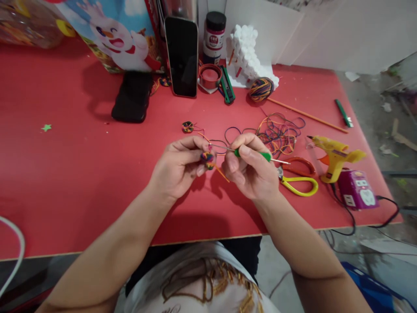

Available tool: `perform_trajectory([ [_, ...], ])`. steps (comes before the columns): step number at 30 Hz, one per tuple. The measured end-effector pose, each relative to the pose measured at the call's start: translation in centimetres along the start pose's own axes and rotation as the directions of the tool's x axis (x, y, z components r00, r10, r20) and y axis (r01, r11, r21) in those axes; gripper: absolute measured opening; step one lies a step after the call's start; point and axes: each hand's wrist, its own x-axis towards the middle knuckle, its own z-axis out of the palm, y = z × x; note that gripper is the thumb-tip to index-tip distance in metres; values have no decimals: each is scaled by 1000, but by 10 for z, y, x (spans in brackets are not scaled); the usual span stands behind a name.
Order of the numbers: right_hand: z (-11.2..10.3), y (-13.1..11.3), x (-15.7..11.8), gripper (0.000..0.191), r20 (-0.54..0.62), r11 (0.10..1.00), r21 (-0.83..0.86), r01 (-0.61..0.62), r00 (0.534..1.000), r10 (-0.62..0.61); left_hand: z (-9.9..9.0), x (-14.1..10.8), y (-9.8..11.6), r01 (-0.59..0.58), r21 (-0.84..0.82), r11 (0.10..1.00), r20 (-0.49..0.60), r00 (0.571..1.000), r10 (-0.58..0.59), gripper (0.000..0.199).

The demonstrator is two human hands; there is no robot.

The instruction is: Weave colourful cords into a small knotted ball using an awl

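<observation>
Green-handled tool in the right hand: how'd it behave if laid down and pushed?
The green-handled tool is probably stiff: its thin shaft looks metallic. Slim overall, so likely light. It might roll, though the right hand covers its middle.

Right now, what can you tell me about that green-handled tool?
The green-handled tool is slim, its grip seemingly plastic, with thin metallic shafts at both ends. The right hand pinches it, slightly slanted, above the red table. One tip points toward the left hand; its shape is too small to tell.
</observation>
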Motion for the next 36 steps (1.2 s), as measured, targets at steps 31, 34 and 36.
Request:
perform_trajectory([
  [31, -8, 4, -1, 12, -55, 936, -289, 204, 972, -228, 8, -9, -13, -379, 343, 859, 43, 920, 389, 7],
  [34, -8, 4, -1, 15, -75, 934, -303, 191, 972, -223, 7, -11, -13, -396, 411, 821, 37, 907, 419, 10],
  [36, -8, 4, -1, 16, -78, 936, -295, 190, 972, -222, 5, -12, -14, -416, 456, 787, 52, 895, 443, 10],
])
